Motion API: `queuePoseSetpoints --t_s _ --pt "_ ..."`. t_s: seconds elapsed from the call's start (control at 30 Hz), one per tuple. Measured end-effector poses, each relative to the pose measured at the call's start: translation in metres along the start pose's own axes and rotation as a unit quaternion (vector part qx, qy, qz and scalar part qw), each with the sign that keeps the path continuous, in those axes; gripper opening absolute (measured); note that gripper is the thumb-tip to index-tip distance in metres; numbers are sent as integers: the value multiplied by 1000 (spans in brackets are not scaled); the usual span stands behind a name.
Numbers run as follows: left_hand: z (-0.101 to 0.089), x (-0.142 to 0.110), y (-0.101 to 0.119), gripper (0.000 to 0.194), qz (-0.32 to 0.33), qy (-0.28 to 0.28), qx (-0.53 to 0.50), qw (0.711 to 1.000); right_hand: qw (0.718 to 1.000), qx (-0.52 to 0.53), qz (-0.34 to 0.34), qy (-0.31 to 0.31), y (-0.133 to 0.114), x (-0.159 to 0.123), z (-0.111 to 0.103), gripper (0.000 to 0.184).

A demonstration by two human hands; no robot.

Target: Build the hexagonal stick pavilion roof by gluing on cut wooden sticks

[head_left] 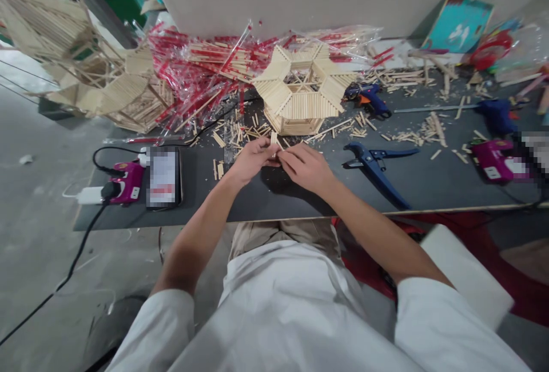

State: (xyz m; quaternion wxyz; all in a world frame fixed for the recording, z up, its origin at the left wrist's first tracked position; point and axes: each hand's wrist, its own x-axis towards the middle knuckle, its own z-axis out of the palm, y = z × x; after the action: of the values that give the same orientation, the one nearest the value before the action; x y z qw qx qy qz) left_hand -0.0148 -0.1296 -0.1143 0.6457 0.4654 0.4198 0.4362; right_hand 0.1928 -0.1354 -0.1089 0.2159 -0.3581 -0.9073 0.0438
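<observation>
My left hand (253,159) is closed on a few short wooden sticks (273,139), whose pale ends stick up past the thumb. Close against it, my right hand (305,167) has its fingers pinched together at the same sticks; exactly what its fingertips grip is hidden. Just beyond both hands stands a six-sided model (300,89) built from wooden sticks, with a roof open in the middle. Short cut sticks (219,139) lie scattered left of my hands. To the right rests a blue pipe cutter (377,172), its jaws apart.
A phone (163,178) and a purple power strip (128,182) with cables lie at left. Red-and-clear plastic wrappers (193,69) pile up behind. Blue glue guns (372,99) and another purple power strip (493,160) are at right. A larger stick model (124,95) stands far left.
</observation>
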Motion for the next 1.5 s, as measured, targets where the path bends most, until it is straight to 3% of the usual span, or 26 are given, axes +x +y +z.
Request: queuePoseSetpoints --t_s 0.17,0.4,0.7,0.87,0.97,1.03,1.1,1.2,1.27,1.33,1.5 --pt "3 1 -3 48 1 21 -3 1000 999 -3 -42 18 3 2 3 37" --pt "3 2 -6 50 22 46 -13 999 997 -6 -80 -3 4 3 5 35" --pt "6 4 -10 41 59 99 38 993 997 -2 -81 21 5 2 10 33" --pt "4 4 -11 48 64 69 30 995 992 -6 -112 49 7 2 12 31" --pt "2 5 -11 46 78 64 53 994 986 57 -131 80 10 2 12 25" --pt "1 6 -11 46 86 67 65 992 978 139 -101 122 13 2 12 17" --pt "1 8 -13 45 98 57 81 990 961 222 -12 165 18 2 10 9" --pt "3 9 -15 45 122 23 150 981 922 325 103 185 26 3 9 22" --pt "4 9 -16 44 143 5 220 965 914 357 102 164 30 3 10 27" --pt "4 8 -15 42 158 0 272 949 924 345 75 148 31 4 10 18" --pt "4 5 -12 17 205 17 326 923 932 327 64 146 31 6 10 16"
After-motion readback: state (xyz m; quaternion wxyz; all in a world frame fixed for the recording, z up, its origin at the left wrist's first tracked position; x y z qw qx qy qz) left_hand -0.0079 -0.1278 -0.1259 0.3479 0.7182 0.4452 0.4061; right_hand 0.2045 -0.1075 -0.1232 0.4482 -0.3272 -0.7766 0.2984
